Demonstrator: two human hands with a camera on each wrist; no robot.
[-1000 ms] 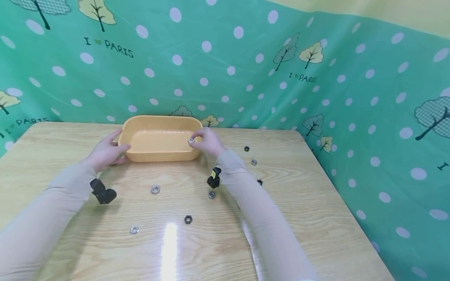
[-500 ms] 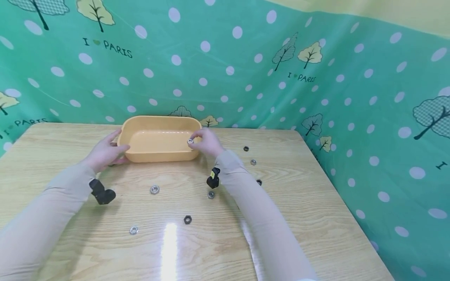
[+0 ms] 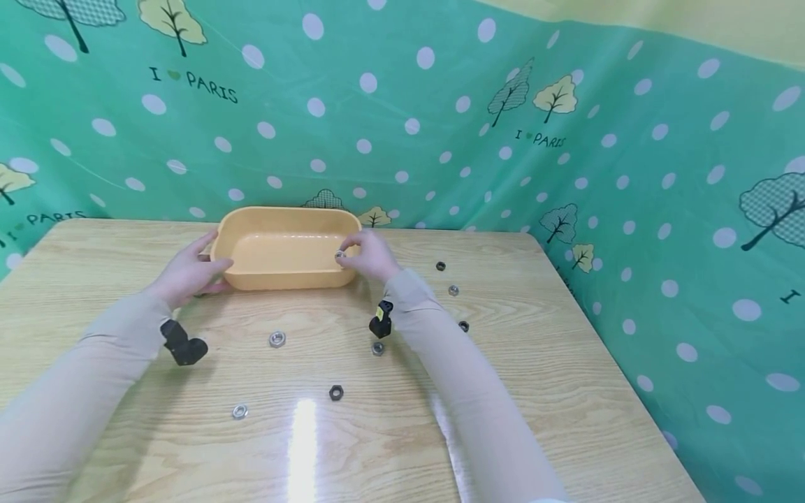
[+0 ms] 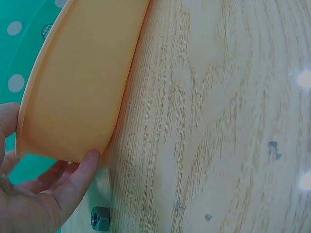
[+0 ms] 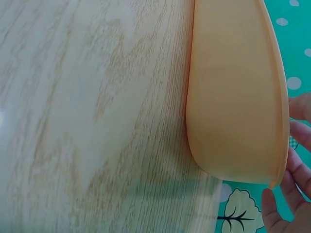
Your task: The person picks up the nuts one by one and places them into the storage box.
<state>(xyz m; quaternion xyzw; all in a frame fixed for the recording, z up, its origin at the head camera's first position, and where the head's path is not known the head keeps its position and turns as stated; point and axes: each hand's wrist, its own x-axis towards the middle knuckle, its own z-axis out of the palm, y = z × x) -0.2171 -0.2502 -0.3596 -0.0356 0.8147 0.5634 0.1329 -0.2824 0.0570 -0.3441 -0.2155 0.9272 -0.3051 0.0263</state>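
Observation:
A shallow yellow-orange plastic tub (image 3: 286,279) stands at the back of the wooden table. My left hand (image 3: 193,271) holds its left end, fingers spread around the corner; in the left wrist view the thumb (image 4: 82,177) presses the outer wall. Over the tub's right end, my right hand (image 3: 372,256) pinches a small silver nut (image 3: 339,255) between thumb and fingers. That nut is hidden behind the tub wall in the right wrist view, where several fingers (image 5: 299,170) show beyond the rim. Beneath the left hand lies another hex nut (image 4: 100,218).
Several nuts lie scattered on the table (image 3: 189,447): silver ones such as this nut (image 3: 277,339) in front of the tub, and dark ones such as this nut (image 3: 336,392) nearer the front. A green dotted curtain (image 3: 402,133) hangs behind and to the right.
The nut in my right fingers has dipped slightly lower and turned, now showing less of its face. Both hands and the tub otherwise stay in place.

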